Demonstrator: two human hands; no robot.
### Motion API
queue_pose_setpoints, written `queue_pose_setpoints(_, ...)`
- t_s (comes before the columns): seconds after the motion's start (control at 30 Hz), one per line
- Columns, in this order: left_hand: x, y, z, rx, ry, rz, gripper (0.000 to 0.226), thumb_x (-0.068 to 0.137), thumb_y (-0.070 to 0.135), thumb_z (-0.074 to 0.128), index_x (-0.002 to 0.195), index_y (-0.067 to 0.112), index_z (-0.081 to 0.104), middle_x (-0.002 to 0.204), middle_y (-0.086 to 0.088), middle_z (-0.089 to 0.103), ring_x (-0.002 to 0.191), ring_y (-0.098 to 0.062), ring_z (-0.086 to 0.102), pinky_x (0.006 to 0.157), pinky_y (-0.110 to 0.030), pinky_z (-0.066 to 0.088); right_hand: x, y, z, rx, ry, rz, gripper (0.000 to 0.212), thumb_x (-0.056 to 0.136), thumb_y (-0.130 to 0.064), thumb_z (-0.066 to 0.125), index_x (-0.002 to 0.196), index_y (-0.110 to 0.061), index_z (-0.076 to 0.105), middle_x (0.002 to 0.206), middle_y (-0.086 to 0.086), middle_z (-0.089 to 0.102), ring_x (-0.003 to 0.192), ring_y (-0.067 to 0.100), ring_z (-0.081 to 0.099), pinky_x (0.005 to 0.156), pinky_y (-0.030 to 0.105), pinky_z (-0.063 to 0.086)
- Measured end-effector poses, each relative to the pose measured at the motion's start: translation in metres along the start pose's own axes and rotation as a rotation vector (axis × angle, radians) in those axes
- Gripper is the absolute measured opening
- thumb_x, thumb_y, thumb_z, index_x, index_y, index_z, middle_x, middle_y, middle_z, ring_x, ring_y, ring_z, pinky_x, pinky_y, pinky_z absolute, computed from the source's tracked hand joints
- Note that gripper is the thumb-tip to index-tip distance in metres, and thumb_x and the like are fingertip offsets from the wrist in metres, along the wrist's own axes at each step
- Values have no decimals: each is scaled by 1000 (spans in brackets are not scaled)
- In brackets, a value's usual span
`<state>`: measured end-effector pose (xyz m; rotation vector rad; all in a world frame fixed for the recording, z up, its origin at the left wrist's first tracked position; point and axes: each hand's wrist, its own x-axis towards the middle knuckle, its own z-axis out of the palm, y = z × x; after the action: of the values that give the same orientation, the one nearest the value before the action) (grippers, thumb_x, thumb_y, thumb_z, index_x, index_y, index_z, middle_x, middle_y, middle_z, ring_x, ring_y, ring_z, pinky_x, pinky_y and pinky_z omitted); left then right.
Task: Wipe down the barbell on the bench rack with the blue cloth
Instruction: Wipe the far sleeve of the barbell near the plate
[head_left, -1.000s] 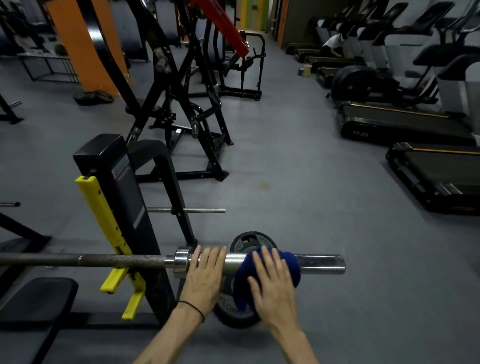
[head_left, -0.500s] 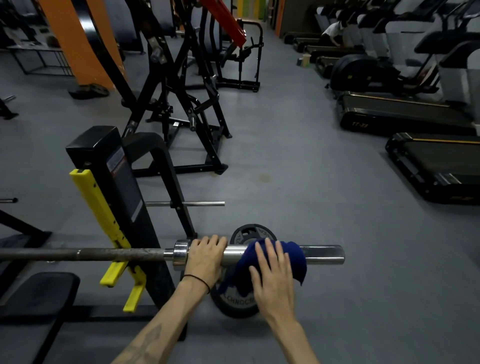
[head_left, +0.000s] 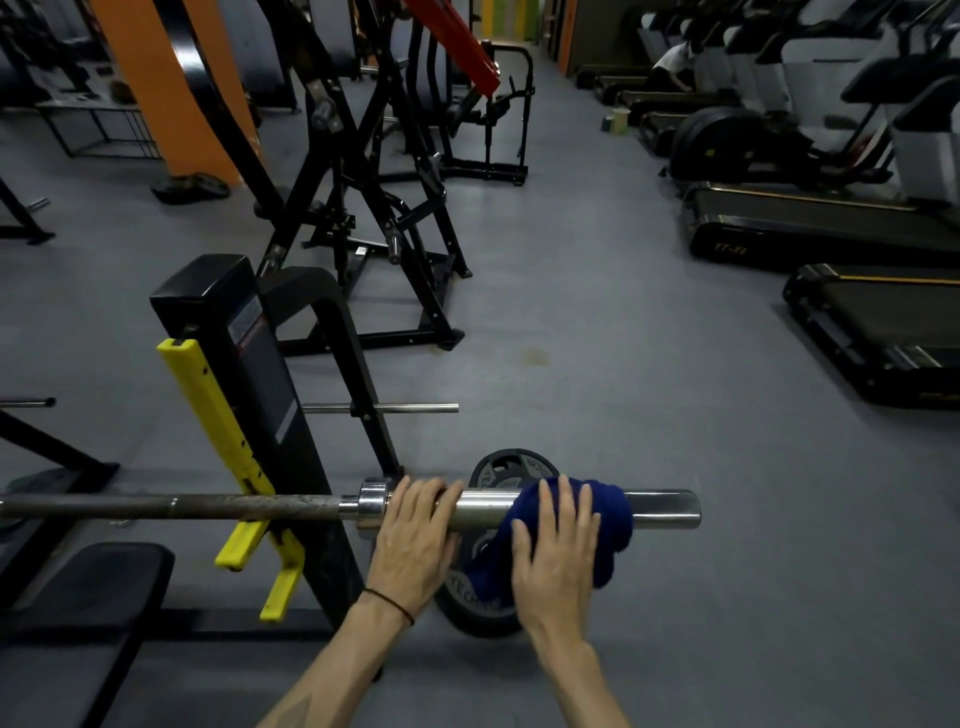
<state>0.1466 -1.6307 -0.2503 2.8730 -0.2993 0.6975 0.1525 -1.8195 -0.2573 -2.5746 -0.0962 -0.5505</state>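
I see the barbell (head_left: 260, 506) lying across the bench rack (head_left: 249, 395), resting in the yellow hook (head_left: 223, 441), so its chrome sleeve (head_left: 660, 512) sticks out free to the right where both hands can reach it. My left hand (head_left: 415, 545) lies over the sleeve just beside the collar (head_left: 373, 506), fingers curled over the top; I judge this grip is there to stop the sleeve from turning while the other hand rubs, though I cannot tell if the thumb closes underneath. My right hand (head_left: 558, 556) presses flat on the blue cloth (head_left: 608, 525), fingers spread and not clenched, so the cloth is pinned against the metal rather than pinched. The cloth is draped over the sleeve, between the left hand and the bare end, and part of it hangs down on the near side. A weight plate (head_left: 498, 467) stands on the floor behind and below the sleeve, apart from the bar as far as I can see. I think the sleeve is the part being wiped now; the long dark shaft to the left looks rusty and, in my judgement, remains to be done.
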Motion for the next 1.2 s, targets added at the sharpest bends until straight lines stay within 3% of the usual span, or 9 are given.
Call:
queue_pose_setpoints(0.2,7,1,-3,-50,17,0,73,65,25,90,128,17,53,122,-5,55,115,-23,49,111,-43,31,-7,-11,6,-109,-137,-432,68,103,-50,44,162,-19,32,171,3,24,158,25,18,127,45,13)
queue_pose_setpoints(0.37,13,-2,-5,-72,13,-10,76,56,34,95,118,19,54,112,-6,62,106,-22,49,101,-37,34,16,37,-17,-84,-40,-152,58,107,-47,36,153,-15,50,164,3,36,153,29,32,127,47,17)
queue_pose_setpoints(0.47,14,-4,-3,-102,28,8,75,55,35,95,116,20,53,109,-4,64,103,-20,51,100,-36,35,7,-1,-2,13,-10,21,67,108,-56,27,155,-12,44,166,8,33,158,31,17,129,48,4)
queue_pose_setpoints(0.57,17,-11,-4,-114,60,69,59,69,41,85,113,20,52,103,-2,66,95,-20,59,100,-35,40,-8,-21,8,-32,-130,-230,66,108,-56,27,162,-19,30,171,4,22,160,26,10,129,46,3)
queue_pose_setpoints(0.67,23,-15,-11,-52,28,121,38,89,54,50,113,24,52,99,4,67,91,-16,67,102,-43,51,6,17,-6,-123,-158,-410,61,107,-48,37,162,-23,31,170,2,25,159,22,17,127,44,12)
queue_pose_setpoints(0.77,23,-12,-12,-35,32,88,36,94,52,40,111,23,57,99,4,67,92,-16,66,101,-47,51,16,44,-20,-97,-61,-171,56,107,-44,35,156,-18,45,166,2,31,156,26,27,126,47,15)
queue_pose_setpoints(0.87,19,-3,-6,-3,45,36,35,94,44,41,111,19,58,109,-5,61,101,-23,58,100,-45,49,10,5,-5,4,-8,58,62,108,-50,30,155,-11,45,166,8,33,158,30,18,129,48,4)
queue_pose_setpoints(1.03,12,5,-6,-3,24,5,44,96,37,43,128,10,58,114,-6,54,103,-24,56,98,-43,49,-5,-4,2,-77,-150,-340,62,108,-49,34,163,-20,29,172,2,21,160,22,13,128,44,9)
queue_pose_setpoints(1.2,5,10,-7,-52,34,-14,46,91,33,63,133,15,53,120,-5,55,112,-23,54,113,-45,36,5,27,-10,-62,-12,-56,57,108,-41,35,157,-14,42,169,3,24,159,26,17,128,48,12)
